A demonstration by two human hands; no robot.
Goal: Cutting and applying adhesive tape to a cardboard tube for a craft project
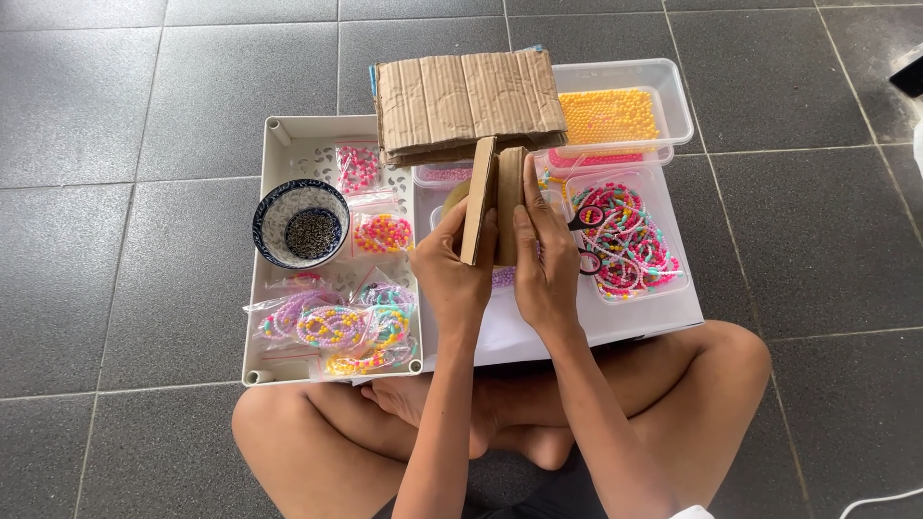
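Person seated cross-legged on grey tiled floor (115, 144). Left hand (452, 274) and right hand (543, 269) each clamp one upright cardboard strip: left strip (479, 200), right strip (511, 197), held side by side, faces nearly touching, above a white board (654, 312). Far of the hands: folded corrugated cardboard sheet (468, 101). Left: white tray (274, 135) with patterned bowl (300, 223) and bagged bead bracelets (332, 327). Right: clear tub of loose bracelets (630, 235); far right, tub of yellow beads (611, 115).
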